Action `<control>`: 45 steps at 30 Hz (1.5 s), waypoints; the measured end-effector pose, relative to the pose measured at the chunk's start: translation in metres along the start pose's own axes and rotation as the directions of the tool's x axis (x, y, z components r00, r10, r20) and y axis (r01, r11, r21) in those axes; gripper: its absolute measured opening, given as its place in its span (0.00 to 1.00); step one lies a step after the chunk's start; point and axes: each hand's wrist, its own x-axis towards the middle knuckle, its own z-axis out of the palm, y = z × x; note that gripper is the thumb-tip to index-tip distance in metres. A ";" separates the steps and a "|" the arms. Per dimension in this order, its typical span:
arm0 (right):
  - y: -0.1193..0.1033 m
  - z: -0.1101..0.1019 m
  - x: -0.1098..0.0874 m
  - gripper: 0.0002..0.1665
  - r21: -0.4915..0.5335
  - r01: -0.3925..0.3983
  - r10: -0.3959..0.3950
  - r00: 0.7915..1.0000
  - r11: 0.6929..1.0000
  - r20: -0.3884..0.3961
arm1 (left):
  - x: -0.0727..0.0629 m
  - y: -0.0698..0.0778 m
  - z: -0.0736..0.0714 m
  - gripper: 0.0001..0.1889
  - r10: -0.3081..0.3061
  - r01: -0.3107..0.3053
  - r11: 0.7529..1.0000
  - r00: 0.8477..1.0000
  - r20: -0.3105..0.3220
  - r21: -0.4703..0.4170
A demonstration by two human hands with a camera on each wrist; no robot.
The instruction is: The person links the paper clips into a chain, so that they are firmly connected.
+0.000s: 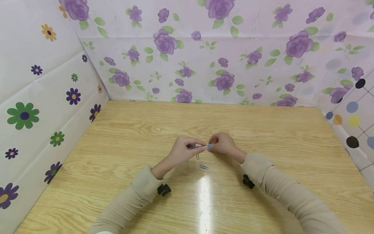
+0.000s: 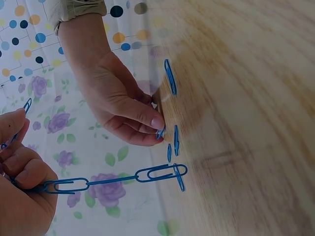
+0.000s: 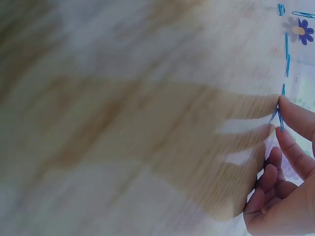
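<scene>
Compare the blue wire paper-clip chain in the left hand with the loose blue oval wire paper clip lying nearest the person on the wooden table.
The chain is several clips linked end to end; the loose clip is one piece. The chain is longer than the loose clip. The left hand grips the chain; the loose clip rests untouched on the wooden table. Both are blue looped wire.

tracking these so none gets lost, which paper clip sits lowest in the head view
The crosswise paper clip. The lengthwise clip shows higher, just below the left hand's fingertips; the others are up at that hand and the right hand.
</scene>
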 end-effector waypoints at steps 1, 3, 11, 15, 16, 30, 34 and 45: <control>0.000 0.000 0.000 0.14 0.002 0.000 0.000 1.000 1.000 0.000 | 0.000 0.000 0.000 0.06 0.000 0.000 1.000 1.000 0.001 0.000; 0.001 0.000 0.000 0.13 0.010 0.004 -0.004 1.000 1.000 -0.002 | 0.000 0.000 0.000 0.06 -0.002 0.002 1.000 1.000 0.002 0.002; 0.009 -0.004 -0.004 0.10 0.060 0.028 -0.026 0.999 0.998 -0.030 | 0.000 0.000 0.001 0.06 -0.021 0.021 1.000 1.000 0.000 -0.007; 0.012 -0.007 -0.007 0.09 0.148 0.025 -0.025 1.000 0.989 -0.004 | 0.001 0.000 0.001 0.06 -0.024 0.024 1.000 1.000 0.004 -0.010; 0.012 -0.008 -0.008 0.09 0.165 0.031 -0.031 1.000 0.986 0.002 | 0.001 0.000 0.001 0.06 -0.022 0.023 1.000 1.000 0.004 -0.008; 0.000 -0.026 -0.034 0.04 0.208 0.133 -0.136 0.991 0.969 0.003 | 0.001 0.001 0.001 0.06 0.004 -0.003 1.000 1.000 0.001 -0.003; -0.003 -0.030 -0.043 0.06 0.213 0.152 -0.156 0.988 0.965 0.001 | 0.001 0.000 0.001 0.06 0.015 -0.015 1.000 1.000 -0.009 0.004; -0.013 -0.042 -0.063 0.08 0.275 0.201 -0.204 0.979 0.940 -0.020 | 0.003 0.001 0.003 0.06 0.032 -0.032 0.999 0.999 -0.035 0.011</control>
